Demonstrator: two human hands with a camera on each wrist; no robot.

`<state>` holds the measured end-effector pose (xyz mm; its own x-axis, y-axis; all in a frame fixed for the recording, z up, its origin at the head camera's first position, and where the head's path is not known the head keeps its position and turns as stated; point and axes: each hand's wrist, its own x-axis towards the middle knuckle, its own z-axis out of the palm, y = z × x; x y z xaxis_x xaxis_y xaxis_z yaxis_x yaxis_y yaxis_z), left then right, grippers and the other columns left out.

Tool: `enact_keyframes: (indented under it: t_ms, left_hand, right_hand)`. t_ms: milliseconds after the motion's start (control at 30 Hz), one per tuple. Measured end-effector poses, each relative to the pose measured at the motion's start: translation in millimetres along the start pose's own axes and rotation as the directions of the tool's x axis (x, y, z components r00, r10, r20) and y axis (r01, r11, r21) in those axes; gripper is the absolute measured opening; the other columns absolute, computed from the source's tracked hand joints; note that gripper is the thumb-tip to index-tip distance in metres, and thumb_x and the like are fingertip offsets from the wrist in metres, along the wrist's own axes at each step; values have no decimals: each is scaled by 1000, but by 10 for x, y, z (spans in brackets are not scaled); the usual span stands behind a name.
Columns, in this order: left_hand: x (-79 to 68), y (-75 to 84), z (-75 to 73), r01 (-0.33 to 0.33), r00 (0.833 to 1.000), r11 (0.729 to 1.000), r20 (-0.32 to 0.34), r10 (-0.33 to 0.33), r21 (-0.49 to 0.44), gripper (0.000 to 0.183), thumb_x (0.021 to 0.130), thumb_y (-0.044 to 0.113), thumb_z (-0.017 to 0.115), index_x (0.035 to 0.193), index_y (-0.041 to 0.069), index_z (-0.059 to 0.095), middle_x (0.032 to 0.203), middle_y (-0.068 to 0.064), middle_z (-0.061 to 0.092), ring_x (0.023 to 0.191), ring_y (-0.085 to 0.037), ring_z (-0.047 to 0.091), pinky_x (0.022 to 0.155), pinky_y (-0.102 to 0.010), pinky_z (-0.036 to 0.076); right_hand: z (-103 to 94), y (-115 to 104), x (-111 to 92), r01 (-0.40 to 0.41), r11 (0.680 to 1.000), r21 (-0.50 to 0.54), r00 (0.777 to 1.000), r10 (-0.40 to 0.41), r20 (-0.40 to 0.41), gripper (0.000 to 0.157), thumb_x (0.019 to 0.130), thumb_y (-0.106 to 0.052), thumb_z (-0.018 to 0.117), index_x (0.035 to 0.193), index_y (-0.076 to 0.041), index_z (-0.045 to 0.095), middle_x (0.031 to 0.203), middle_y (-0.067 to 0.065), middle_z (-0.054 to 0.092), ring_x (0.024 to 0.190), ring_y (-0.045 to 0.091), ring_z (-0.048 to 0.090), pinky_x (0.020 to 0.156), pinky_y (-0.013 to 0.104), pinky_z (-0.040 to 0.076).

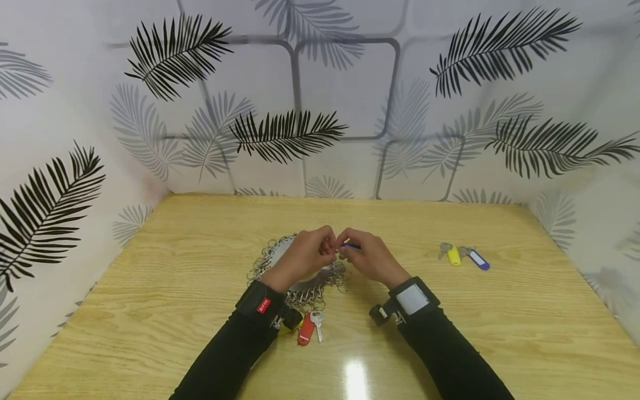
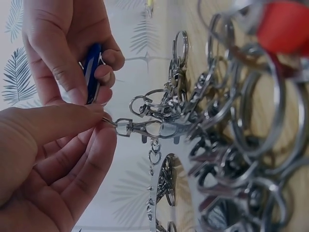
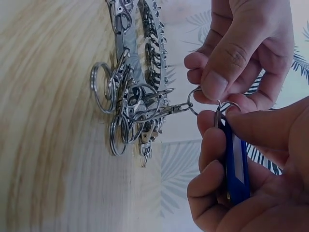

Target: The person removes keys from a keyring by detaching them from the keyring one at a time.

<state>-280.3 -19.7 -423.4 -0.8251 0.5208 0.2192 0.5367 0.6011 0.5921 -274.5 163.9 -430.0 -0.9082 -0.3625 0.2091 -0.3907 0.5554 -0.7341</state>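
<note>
Fingers (image 2: 91, 174) and thumb of the left hand (image 1: 307, 253) pinch a split ring (image 3: 189, 99), while those of the right hand (image 1: 372, 255) curl round a blue tag (image 3: 236, 169), gripping it close to the metal loop (image 3: 219, 116) at its end. The 2 hands meet above the table (image 1: 525, 305), so the tag sits right beside the ring. That split ring hangs on a swivel clasp (image 2: 137, 127), which reaches out from a grey round holder (image 1: 281, 250) crowded with metal hardware (image 1: 306, 297).

The step in hand looks like working the tag's loop onto the split ring; fingertips cover the meeting point, so I cannot tell how far the loop is threaded. The next move probably calls for the left hand to hold the ring steady while the right feeds the loop round the wire; letting go early could drop the tag.

A red tag (image 1: 306, 331) with a key (image 1: 317, 319) lies at the holder's near side, perhaps 1 that is already fitted. To the right, well apart, a yellow tag (image 1: 453, 255) and another blue tag (image 1: 480, 259) lie with their keys (image 1: 444, 249), seemingly left for later.
</note>
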Motion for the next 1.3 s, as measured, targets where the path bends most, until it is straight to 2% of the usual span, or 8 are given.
enact_keyframes:
  t_ms: [233, 400, 633, 800, 1033, 1300]
  left_hand:
    - [-3, -1, 11, 43, 999, 999, -1, -43, -7, 19, 87, 8, 72, 96, 11, 56, 81, 3, 62, 73, -9, 59, 66, -25, 49]
    - [4, -2, 5, 22, 1000, 1000, -19, -22, 16, 16, 87, 12, 72, 99, 10, 61, 82, 0, 63, 73, -10, 58, 65, -26, 48]
    - [4, -1, 28, 10, 1000, 997, -30, -8, 76, 17, 86, 18, 74, 99, 11, 65, 90, -4, 63, 77, -13, 57, 66, -27, 48]
    - [1, -11, 53, 10, 999, 1000, -38, -9, 29, 14, 89, 14, 69, 102, 9, 65, 88, -1, 66, 79, -12, 62, 68, -25, 50]
    - [-7, -29, 50, 18, 999, 999, -34, -19, -46, 14, 91, 10, 64, 101, 8, 56, 87, 1, 65, 77, -10, 61, 69, -26, 50]
    - [1, -27, 35, 11, 998, 997, -58, -15, -72, 14, 87, 7, 64, 97, 8, 54, 80, 2, 63, 71, -9, 60, 65, -28, 49]
  right_hand:
    - [21, 19, 5, 55, 998, -6, 998, -56, -15, 8, 95, -8, 61, 99, -13, 65, 101, 3, 67, 91, 19, 62, 74, 35, 50]
    - [10, 12, 5, 95, 995, 23, 995, -94, -30, 8, 95, -7, 60, 100, -12, 65, 100, 4, 67, 91, 18, 64, 75, 35, 52]
    - [-3, 18, 4, 76, 994, 74, 997, -74, -33, 9, 96, -7, 59, 101, -11, 65, 96, 5, 66, 79, 17, 63, 69, 33, 52]
    - [-9, 22, 6, 67, 992, 105, 998, -64, -25, 9, 96, -6, 59, 101, -9, 65, 94, 5, 67, 77, 18, 62, 69, 33, 52]
    - [-28, 10, 7, 31, 989, 141, 999, -28, -25, 8, 96, -10, 59, 101, -6, 65, 86, 7, 65, 76, 25, 61, 67, 34, 50]
    - [-25, 30, 18, 11, 993, 120, 999, -5, -49, 6, 96, -12, 61, 99, -9, 65, 86, 4, 63, 73, 18, 58, 66, 32, 50]
